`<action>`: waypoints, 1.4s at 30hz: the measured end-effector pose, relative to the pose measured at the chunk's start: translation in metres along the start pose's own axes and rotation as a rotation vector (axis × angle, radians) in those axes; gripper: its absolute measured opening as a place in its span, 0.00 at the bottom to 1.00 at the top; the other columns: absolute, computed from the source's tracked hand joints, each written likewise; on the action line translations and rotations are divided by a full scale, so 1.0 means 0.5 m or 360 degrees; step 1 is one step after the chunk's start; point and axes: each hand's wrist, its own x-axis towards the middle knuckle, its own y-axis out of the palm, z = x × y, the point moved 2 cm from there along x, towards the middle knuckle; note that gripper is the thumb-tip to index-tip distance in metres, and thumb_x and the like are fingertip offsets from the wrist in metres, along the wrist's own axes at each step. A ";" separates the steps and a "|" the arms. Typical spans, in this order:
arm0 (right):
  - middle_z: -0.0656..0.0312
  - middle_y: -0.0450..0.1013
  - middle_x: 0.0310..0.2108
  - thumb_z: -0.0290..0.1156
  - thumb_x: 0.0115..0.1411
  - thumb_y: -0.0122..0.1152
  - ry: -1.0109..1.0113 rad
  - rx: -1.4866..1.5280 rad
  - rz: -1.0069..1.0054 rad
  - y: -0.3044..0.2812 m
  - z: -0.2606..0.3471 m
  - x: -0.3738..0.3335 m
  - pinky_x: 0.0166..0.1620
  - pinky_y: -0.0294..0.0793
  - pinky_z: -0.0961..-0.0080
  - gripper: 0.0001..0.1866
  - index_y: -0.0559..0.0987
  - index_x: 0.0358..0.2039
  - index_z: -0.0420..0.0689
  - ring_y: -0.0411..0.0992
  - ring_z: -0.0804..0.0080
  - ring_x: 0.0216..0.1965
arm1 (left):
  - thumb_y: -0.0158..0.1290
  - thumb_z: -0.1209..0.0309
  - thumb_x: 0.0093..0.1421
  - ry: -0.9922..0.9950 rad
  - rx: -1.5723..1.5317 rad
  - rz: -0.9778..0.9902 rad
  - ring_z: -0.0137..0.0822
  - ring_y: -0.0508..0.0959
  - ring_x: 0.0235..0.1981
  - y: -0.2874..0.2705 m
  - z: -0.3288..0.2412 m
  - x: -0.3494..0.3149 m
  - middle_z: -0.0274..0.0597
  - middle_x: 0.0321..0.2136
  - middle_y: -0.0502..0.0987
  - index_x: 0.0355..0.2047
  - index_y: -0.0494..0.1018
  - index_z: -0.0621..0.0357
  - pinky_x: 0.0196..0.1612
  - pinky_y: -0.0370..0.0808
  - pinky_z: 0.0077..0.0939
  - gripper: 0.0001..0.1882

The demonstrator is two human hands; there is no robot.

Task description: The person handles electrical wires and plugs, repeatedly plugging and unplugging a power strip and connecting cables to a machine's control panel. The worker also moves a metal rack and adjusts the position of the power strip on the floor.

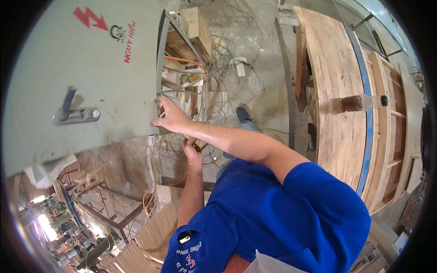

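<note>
A pale grey-green metal cabinet door (114, 91) with a lever handle (75, 111) fills the upper left. My right hand (170, 116) reaches across to the door's right edge, with thumb and fingertips gripping that edge. Lower down, partly behind my right forearm, is my left hand (193, 150). Its fingers are curled, and what they hold, if anything, is hidden. Beside the door edge are cables, including an orange one (186, 60), and a wooden box (195, 32).
Loose cables (223, 50) lie across the concrete floor (268, 59) by my shoe (243, 114). At right stands a wooden panel (334, 77) with a bottle (362, 103) on it. Machinery (68, 227) and stacked wood strips (150, 236) occupy the lower left.
</note>
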 end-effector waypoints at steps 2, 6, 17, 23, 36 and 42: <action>0.45 0.74 0.48 0.39 0.53 0.75 -0.0021 0.0181 0.0081 -0.002 -0.023 -0.014 0.46 0.78 0.65 0.44 0.63 0.65 0.37 0.79 0.59 0.42 | 0.49 0.66 0.66 0.0000 -0.0024 -0.0092 0.41 0.77 0.51 -0.040 0.029 0.026 0.43 0.49 0.77 0.58 0.69 0.57 0.56 0.75 0.36 0.20; 0.45 0.75 0.49 0.36 0.56 0.73 -0.0055 0.0509 0.0152 -0.051 -0.128 0.001 0.47 0.79 0.68 0.43 0.62 0.68 0.41 0.80 0.63 0.42 | 0.47 0.60 0.69 -0.0234 -0.0298 -0.0052 0.41 0.76 0.55 0.074 -0.006 0.072 0.41 0.53 0.75 0.59 0.69 0.52 0.59 0.74 0.38 0.21; 0.53 0.80 0.34 0.22 0.57 0.58 0.0627 -0.0263 -0.0545 -0.312 -0.559 -0.110 0.43 0.78 0.68 0.11 0.79 0.41 0.38 0.80 0.61 0.36 | 0.58 0.73 0.50 -0.0309 -0.0208 -0.0116 0.45 0.79 0.52 0.089 0.108 0.232 0.42 0.50 0.79 0.58 0.69 0.56 0.58 0.74 0.43 0.32; 0.47 0.77 0.49 0.24 0.56 0.59 0.0576 -0.0131 -0.0332 -0.335 -0.663 -0.123 0.54 0.75 0.65 0.23 0.76 0.55 0.39 0.76 0.54 0.52 | 0.60 0.76 0.48 -0.0270 -0.0268 -0.0072 0.48 0.76 0.55 0.166 0.111 0.222 0.47 0.53 0.75 0.59 0.64 0.55 0.59 0.74 0.47 0.35; 0.38 0.62 0.66 0.40 0.46 0.80 0.0565 -0.0121 -0.0418 -0.377 -0.756 -0.043 0.69 0.59 0.63 0.62 0.49 0.73 0.35 0.61 0.51 0.69 | 0.59 0.76 0.54 -0.0384 -0.0388 0.0011 0.41 0.78 0.50 0.260 0.263 0.430 0.43 0.48 0.75 0.53 0.65 0.58 0.53 0.78 0.41 0.26; 0.36 0.62 0.64 0.44 0.39 0.85 0.0549 -0.0529 -0.0631 -0.443 -0.832 0.070 0.67 0.64 0.60 0.67 0.52 0.70 0.30 0.65 0.46 0.65 | 0.60 0.74 0.54 -0.0312 -0.0335 -0.0036 0.39 0.78 0.46 0.335 0.337 0.540 0.42 0.45 0.75 0.53 0.64 0.59 0.49 0.78 0.36 0.26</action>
